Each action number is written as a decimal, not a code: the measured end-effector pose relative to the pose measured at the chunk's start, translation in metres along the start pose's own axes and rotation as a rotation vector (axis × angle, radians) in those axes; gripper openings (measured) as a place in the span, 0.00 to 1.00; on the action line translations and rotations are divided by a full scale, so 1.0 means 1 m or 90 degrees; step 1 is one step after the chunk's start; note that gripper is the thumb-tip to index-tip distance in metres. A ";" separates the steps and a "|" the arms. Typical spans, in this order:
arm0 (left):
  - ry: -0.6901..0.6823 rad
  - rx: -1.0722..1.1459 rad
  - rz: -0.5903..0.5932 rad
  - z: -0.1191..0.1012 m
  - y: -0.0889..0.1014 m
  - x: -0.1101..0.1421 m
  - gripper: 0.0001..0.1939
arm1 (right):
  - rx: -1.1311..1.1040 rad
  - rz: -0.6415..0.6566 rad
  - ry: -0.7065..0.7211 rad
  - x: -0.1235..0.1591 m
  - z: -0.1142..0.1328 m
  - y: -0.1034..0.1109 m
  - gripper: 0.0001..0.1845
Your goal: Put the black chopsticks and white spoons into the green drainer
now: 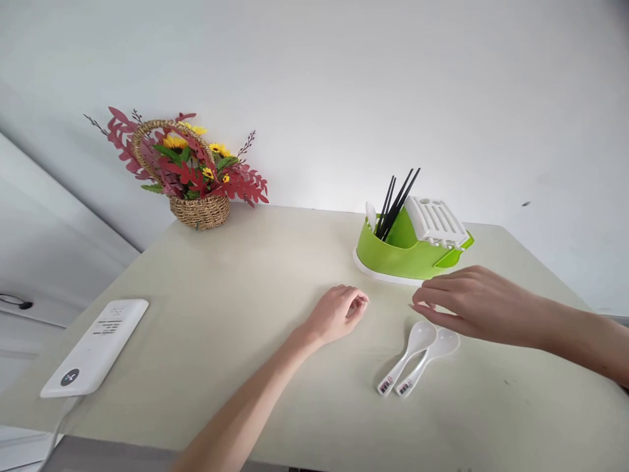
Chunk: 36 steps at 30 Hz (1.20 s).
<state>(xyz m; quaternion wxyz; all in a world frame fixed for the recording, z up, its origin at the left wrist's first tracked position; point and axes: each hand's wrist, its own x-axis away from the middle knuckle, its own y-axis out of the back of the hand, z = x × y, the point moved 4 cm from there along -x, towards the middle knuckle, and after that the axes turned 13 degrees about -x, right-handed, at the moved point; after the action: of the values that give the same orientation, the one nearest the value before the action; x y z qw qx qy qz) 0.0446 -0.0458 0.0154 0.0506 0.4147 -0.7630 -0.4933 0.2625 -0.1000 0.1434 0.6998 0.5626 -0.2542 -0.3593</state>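
Two white spoons (417,341) lie on the table, bowls overlapping and pointing away from me, with dark printed marks on their handle ends. Over the bowls hovers my right hand (466,301), its thumb apart from the fingers and nothing held. My left hand (337,313) rests on the table left of the spoons, fingers loosely curled in and no object visible in it. Behind both hands stands a green utensil holder (398,257) with a white slotted cover (436,219). Black chopsticks (396,206) and a white spoon (370,215) stand in its left compartment.
A wicker basket (200,211) of artificial red leaves and yellow flowers stands at the back left by the wall. Near the table's left edge lies a white rectangular device (98,347) with a cable. The pale table (236,282) meets the wall behind.
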 end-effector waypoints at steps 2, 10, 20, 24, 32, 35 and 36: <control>0.003 -0.001 0.000 0.000 0.000 0.000 0.06 | -0.049 0.077 -0.057 0.012 -0.014 -0.013 0.23; 0.013 0.008 -0.003 -0.001 0.001 -0.001 0.06 | -0.272 0.210 -0.282 0.034 -0.054 -0.045 0.26; 0.012 0.004 -0.005 0.000 0.000 0.000 0.06 | -0.290 0.239 -0.335 0.019 -0.045 -0.055 0.21; 0.005 0.005 -0.009 -0.001 0.000 0.000 0.06 | -0.314 0.230 -0.328 0.017 -0.047 -0.058 0.19; 0.009 0.021 -0.008 0.000 -0.001 0.000 0.07 | -0.337 0.167 -0.365 0.016 -0.045 -0.051 0.22; 0.041 0.079 0.018 -0.003 0.005 -0.002 0.09 | -0.296 0.093 -0.353 0.013 -0.037 -0.033 0.23; 0.061 0.117 0.038 -0.004 0.007 -0.003 0.11 | -0.277 0.066 -0.353 0.012 -0.034 -0.026 0.23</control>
<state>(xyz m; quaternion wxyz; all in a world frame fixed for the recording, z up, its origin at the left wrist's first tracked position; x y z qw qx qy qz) 0.0445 -0.0458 0.0242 0.0637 0.4178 -0.8136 -0.3992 0.2900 -0.0919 0.1100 0.7251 0.2673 -0.3804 -0.5080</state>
